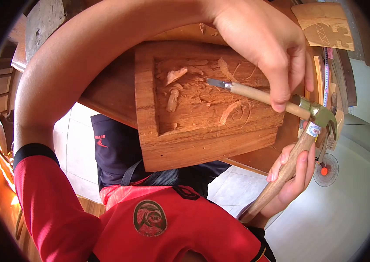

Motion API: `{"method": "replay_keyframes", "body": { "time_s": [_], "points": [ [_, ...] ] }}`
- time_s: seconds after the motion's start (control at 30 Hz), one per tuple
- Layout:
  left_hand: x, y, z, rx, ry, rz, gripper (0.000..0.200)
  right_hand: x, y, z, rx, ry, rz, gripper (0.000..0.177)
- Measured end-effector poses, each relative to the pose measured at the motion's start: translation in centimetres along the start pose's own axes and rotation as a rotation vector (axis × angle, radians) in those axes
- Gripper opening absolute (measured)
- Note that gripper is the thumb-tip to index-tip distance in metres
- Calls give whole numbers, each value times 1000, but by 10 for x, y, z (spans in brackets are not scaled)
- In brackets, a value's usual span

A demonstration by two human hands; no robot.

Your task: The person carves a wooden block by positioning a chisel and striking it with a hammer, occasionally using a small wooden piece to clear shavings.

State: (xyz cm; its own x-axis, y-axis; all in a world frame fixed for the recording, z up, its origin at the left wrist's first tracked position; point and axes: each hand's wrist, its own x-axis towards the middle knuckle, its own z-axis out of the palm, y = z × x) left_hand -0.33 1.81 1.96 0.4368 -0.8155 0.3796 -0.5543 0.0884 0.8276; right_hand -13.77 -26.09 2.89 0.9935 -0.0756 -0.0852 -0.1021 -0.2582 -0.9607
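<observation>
A thick wooden board (211,146) with a recessed carved face and a raised border lies in front of me, tilted a little. My left hand (272,52) reaches round from the far side, its fingers closed on the wooden handle of a chisel (250,92). The chisel's metal blade points left, low over the rough recess. My right hand (296,174) wraps the wooden handle of a claw hammer (287,168). The hammer's brass-coloured head overlaps the butt end of the chisel handle in this view. Curled wood shavings (172,99) lie in the recess.
Beneath the board is a brown wooden table (110,94). A carved wooden piece (327,28) lies at the upper right, near a measuring tape (326,78) and wood strips. A grey block (45,26) stands upper left; a fan (326,169) stands to the right.
</observation>
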Motion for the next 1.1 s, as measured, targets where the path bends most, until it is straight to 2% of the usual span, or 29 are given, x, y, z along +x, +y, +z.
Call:
{"method": "replay_keyframes", "body": {
  "time_s": [0.07, 0.1, 0.17, 0.3, 0.47, 0.53, 0.57, 0.63, 0.67, 0.83, 1.1],
  "points": [
    [4, -14, 17, -49, 121, 89, 20, 1, 1, 1, 7, 6, -6, 54],
    [22, -34, 11, -227, 31, 98, 19, 2, 1, -1, 14, 2, -11, 53],
    [30, -28, 6, -359, -67, 44, 18, 1, 1, -2, 19, 10, -13, 53],
    [3, 31, -10, -79, -42, -179, 24, 1, -2, -1, -6, 65, -10, 53],
    [22, 34, -9, -116, -126, -441, 30, 1, -1, -5, -16, 66, -35, 52],
    [21, 22, -10, -181, -163, -370, 32, 1, -3, -1, -15, 115, -31, 51],
    [14, 7, -10, -238, -179, -250, 32, 2, -3, -3, -15, 110, -36, 50],
    [9, -5, -13, -289, -199, -139, 33, 2, -3, -6, -15, 99, -45, 50],
    [9, -5, -15, -284, -206, -147, 33, 3, -3, -6, -16, 104, -44, 50],
    [25, 34, -8, -108, -132, -498, 32, 1, -4, -4, -40, 122, -42, 51],
    [25, 33, -9, -58, -125, -514, 31, -3, -1, -3, -15, 112, -66, 55]
  ]
}}
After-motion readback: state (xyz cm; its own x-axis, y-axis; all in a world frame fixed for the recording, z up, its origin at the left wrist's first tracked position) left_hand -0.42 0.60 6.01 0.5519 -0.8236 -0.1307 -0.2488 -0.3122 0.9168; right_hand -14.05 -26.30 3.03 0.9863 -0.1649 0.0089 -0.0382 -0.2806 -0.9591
